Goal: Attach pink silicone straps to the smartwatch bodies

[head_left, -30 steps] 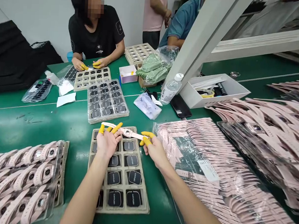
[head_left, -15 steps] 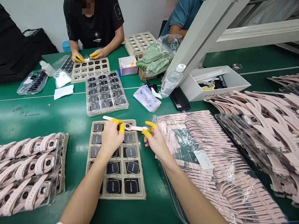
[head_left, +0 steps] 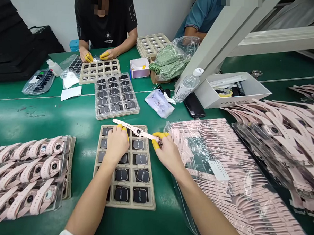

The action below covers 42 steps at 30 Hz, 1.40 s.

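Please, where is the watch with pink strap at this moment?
In the head view, the watch is held between the left hand and right hand, above the beige tray.

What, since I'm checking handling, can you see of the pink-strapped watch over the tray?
The watch has a square rose-gold case with a dark round centre, facing up, on a pale pink strap stretched straight over the tray. The right hand, in yellow finger cots, pinches one end; the left hand's fingertips touch the other half.

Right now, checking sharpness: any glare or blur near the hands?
In the head view, the watch between the left hand and right hand looks fairly sharp, the plastic bag of pink straps shows soft glare, and the green bench a pale sheen.
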Available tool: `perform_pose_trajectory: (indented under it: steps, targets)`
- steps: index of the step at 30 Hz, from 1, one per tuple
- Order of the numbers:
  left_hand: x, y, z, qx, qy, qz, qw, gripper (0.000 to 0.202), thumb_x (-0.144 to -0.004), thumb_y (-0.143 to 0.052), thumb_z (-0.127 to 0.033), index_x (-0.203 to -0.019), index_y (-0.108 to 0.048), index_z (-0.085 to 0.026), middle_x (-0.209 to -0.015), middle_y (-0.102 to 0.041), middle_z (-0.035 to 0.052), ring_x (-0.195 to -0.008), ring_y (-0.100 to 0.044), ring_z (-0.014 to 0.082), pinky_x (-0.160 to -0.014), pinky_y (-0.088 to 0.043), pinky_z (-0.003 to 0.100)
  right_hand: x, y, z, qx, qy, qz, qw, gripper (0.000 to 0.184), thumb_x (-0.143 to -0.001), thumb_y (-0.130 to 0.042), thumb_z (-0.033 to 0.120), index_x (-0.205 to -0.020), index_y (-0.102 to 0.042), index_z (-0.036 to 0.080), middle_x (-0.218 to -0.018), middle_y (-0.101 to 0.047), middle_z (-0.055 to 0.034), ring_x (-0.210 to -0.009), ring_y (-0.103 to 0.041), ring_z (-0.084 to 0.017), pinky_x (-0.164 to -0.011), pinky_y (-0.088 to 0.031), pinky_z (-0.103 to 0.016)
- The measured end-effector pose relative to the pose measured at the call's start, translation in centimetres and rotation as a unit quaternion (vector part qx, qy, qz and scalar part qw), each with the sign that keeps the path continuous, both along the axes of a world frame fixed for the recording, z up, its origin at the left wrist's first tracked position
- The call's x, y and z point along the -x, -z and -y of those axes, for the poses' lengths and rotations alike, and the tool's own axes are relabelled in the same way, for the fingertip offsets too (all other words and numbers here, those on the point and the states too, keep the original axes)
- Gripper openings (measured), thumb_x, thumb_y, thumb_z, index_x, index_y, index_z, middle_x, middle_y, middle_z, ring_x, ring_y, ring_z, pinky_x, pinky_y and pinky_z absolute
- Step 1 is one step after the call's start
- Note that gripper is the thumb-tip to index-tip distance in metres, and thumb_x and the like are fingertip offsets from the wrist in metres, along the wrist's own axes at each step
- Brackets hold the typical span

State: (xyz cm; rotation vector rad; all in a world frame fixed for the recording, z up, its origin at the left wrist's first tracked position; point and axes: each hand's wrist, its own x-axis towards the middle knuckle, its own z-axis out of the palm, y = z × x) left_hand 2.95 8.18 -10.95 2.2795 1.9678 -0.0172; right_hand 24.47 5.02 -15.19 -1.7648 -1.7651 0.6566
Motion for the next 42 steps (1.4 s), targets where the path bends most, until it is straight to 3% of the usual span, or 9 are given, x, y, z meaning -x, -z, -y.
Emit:
perform_pose_trajectory:
  steps: [6, 9, 14, 19, 24, 28, 36, 39, 42]
  targets:
    - [-0.2, -0.5, 0.1, -0.001, 0.001, -0.007, 1.000, 0.032, -0.097, -0.047, -0.016, -0.121, -0.067, -0.008, -0.124, -0.067, 0.0232, -0.122, -0.057, 0.0372, -0.109, -0.039, 0.053, -1.7, -1.7, 1.0, -0.042, -0.016, 0.092, 0.995, 0.047, -0.098, -0.050, 0.039, -0.139, -0.060, 0.017, -0.140, -0.060, -0.0189, -0.128, -0.059, -0.036, -0.103, -0.051, -0.051]
    - [-0.2, -0.5, 0.1, -0.001, 0.001, -0.001, 1.000, 0.030, -0.098, -0.048, -0.017, -0.121, -0.066, -0.010, -0.124, -0.068, 0.0213, -0.122, -0.059, 0.0355, -0.106, -0.041, 0.052, -3.5, -2.4, 0.8, -0.079, -0.006, 0.142, 0.987, 0.042, -0.097, -0.051, 0.035, -0.134, -0.063, 0.017, -0.136, -0.063, -0.0188, -0.129, -0.057, -0.037, -0.109, -0.047, -0.053]
    - [-0.2, -0.6, 0.2, -0.001, -0.007, -0.017, 1.000, 0.027, -0.100, -0.047, -0.020, -0.117, -0.067, -0.011, -0.121, -0.069, 0.0177, -0.118, -0.060, 0.0349, -0.096, -0.045, 0.051, -6.3, -2.8, 0.0, -0.050, 0.022, 0.212, 0.976, 0.027, -0.096, -0.051, 0.032, -0.110, -0.068, 0.017, -0.114, -0.068, -0.0173, -0.109, -0.062, -0.035, -0.096, -0.052, -0.050]
    - [0.2, -1.0, 0.1, 0.013, 0.022, -0.032, 0.999, 0.031, -0.099, -0.046, -0.019, -0.121, -0.066, -0.011, -0.124, -0.068, 0.0189, -0.121, -0.059, 0.0355, -0.098, -0.045, 0.051, -6.7, -2.8, 0.0, -0.018, -0.019, 0.261, 0.965, 0.025, -0.094, -0.054, 0.029, -0.109, -0.070, 0.017, -0.127, -0.065, -0.0187, -0.118, -0.060, -0.037, -0.104, -0.049, -0.052]
    - [0.4, -1.2, 0.1, 0.026, 0.032, -0.033, 0.999, 0.036, -0.090, -0.049, -0.006, -0.120, -0.068, -0.011, -0.124, -0.068, 0.0200, -0.126, -0.057, 0.0355, -0.109, -0.041, 0.054, -7.3, -3.7, 1.6, -0.006, -0.170, 0.256, 0.952, 0.037, -0.087, -0.055, 0.013, -0.119, -0.073, 0.019, -0.153, -0.055, -0.0172, -0.153, -0.035, -0.040, -0.122, -0.033, -0.063]
    - [0.2, -0.9, 0.0, 0.017, 0.024, -0.045, 0.999, 0.039, -0.089, -0.049, -0.004, -0.123, -0.067, -0.008, -0.120, -0.068, 0.0220, -0.126, -0.057, 0.0377, -0.107, -0.042, 0.055, -7.7, -3.7, 2.4, 0.065, -0.277, 0.237, 0.929, 0.055, -0.076, -0.055, 0.001, -0.123, -0.075, 0.024, -0.157, -0.054, -0.0123, -0.160, -0.026, -0.037, -0.126, -0.023, -0.068]
    - [0.8, 0.1, -0.9, 0.010, 0.019, -0.028, 0.999, 0.032, -0.092, -0.043, -0.002, -0.109, -0.070, -0.009, -0.113, -0.069, 0.0211, -0.117, -0.061, 0.0370, -0.092, -0.051, 0.047, -6.5, -3.0, 0.4, 0.073, -0.244, 0.197, 0.947, 0.017, -0.092, -0.066, 0.030, -0.101, -0.077, 0.022, -0.150, -0.058, -0.0195, -0.154, -0.035, -0.043, -0.116, -0.029, -0.076]
    - [1.1, -0.3, -1.1, 0.003, -0.004, 0.017, 1.000, 0.027, -0.090, -0.047, -0.002, -0.104, -0.068, -0.012, -0.112, -0.070, 0.0199, -0.113, -0.063, 0.0364, -0.092, -0.051, 0.045, -6.4, -3.4, -0.1, 0.016, -0.234, 0.130, 0.963, 0.017, -0.094, -0.063, 0.032, -0.094, -0.077, 0.022, -0.129, -0.069, -0.0167, -0.130, -0.060, -0.038, -0.112, -0.039, -0.067]
    - [0.8, -0.7, -1.0, -0.014, -0.088, 0.137, 0.987, 0.021, -0.091, -0.053, -0.006, -0.104, -0.065, -0.016, -0.106, -0.071, 0.0162, -0.104, -0.067, 0.0336, -0.088, -0.051, 0.043, -5.8, -3.8, -0.2, -0.063, -0.152, -0.051, 0.985, 0.019, -0.097, -0.065, 0.039, -0.096, -0.075, 0.023, -0.099, -0.075, -0.0103, -0.098, -0.070, -0.029, -0.098, -0.053, -0.053]
